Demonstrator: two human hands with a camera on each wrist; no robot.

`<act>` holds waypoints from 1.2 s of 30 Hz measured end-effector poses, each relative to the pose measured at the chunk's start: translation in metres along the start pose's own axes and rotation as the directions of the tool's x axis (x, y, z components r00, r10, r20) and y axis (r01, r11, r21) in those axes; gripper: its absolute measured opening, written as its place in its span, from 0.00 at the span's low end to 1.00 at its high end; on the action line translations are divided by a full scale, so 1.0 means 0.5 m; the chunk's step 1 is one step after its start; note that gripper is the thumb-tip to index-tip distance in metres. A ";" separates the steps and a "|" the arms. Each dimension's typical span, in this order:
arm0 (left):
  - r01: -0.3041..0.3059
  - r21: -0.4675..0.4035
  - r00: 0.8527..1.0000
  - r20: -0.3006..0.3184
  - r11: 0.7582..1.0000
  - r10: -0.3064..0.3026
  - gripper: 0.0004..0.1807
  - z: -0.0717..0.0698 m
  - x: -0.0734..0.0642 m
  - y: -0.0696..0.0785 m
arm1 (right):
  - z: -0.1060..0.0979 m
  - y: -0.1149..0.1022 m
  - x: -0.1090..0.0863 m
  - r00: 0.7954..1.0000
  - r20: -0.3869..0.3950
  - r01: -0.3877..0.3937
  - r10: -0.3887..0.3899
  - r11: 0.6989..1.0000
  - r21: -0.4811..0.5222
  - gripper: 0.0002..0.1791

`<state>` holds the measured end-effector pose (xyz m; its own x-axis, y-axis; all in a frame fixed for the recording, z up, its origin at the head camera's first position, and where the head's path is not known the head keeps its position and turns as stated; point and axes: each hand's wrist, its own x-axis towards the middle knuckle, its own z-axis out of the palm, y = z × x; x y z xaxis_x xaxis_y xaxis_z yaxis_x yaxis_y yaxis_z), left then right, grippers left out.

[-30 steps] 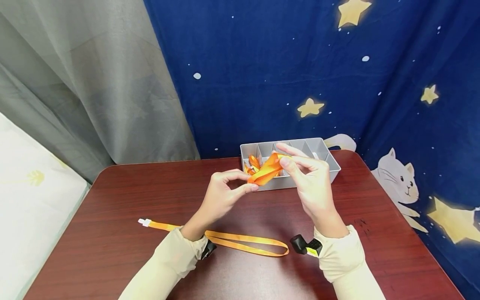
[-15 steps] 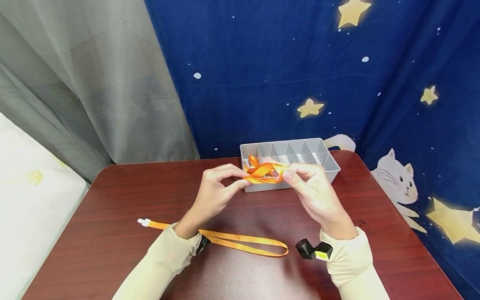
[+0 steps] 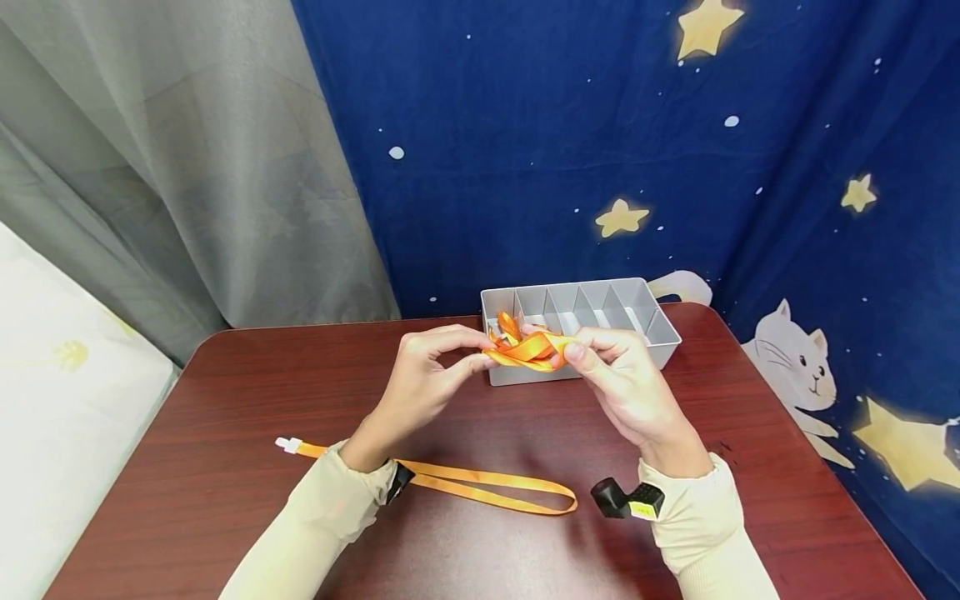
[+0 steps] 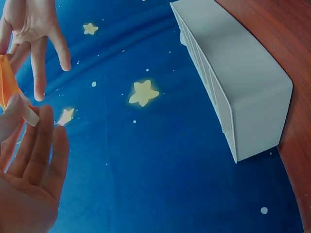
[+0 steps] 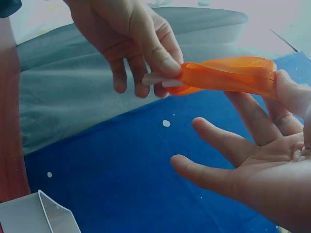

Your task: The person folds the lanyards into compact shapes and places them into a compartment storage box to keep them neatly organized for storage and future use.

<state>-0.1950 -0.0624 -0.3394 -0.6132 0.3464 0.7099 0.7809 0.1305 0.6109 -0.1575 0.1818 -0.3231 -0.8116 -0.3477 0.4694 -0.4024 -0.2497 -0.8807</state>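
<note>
My left hand and right hand hold a folded orange lanyard stretched between them, in front of the box. In the right wrist view, the left thumb and fingers pinch the end with the white plastic clip. The right thumb and fingers pinch the looped far end, its other fingers spread. Only a piece of the lanyard shows at the left edge of the left wrist view. A second orange lanyard lies on the table, looped at its right end, a white clip at its left.
A grey divided box stands at the table's back edge, with orange lanyard material in its left compartment. The reddish-brown table meets a blue star-patterned curtain behind. A grey curtain hangs at the left.
The hands have come down slightly and the left hand has shifted left. The held lanyard went from slanted to nearly level. The right fingers have closed in. The table lanyard has not moved.
</note>
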 end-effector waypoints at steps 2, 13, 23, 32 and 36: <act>-0.008 0.000 1.000 0.005 1.000 0.008 0.07 -0.003 0.001 0.001 | 0.000 0.000 -0.001 1.000 -0.004 -0.002 0.002 1.000 -0.012 0.14; -0.018 -0.051 0.996 0.092 0.999 0.022 0.07 -0.013 0.007 0.010 | 0.002 0.003 0.004 0.995 0.071 0.068 -0.077 0.991 0.116 0.12; -0.019 -0.041 0.992 0.126 0.999 0.024 0.07 -0.010 0.006 0.010 | 0.008 -0.001 0.005 0.985 0.128 0.092 -0.112 0.984 0.154 0.13; -0.031 -0.025 0.992 0.125 0.999 0.034 0.07 -0.018 0.010 0.014 | 0.014 0.000 -0.001 0.991 0.123 0.052 -0.059 0.997 0.059 0.15; -0.044 -0.020 0.992 0.122 0.999 0.046 0.08 -0.026 0.013 0.018 | 0.014 -0.002 -0.004 0.995 0.096 0.017 -0.014 0.999 -0.037 0.17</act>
<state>-0.1934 -0.0710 -0.3245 -0.5578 0.4623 0.6893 0.8044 0.0966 0.5861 -0.1527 0.1761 -0.3228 -0.7616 -0.4295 0.4852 -0.4319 -0.2217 -0.8742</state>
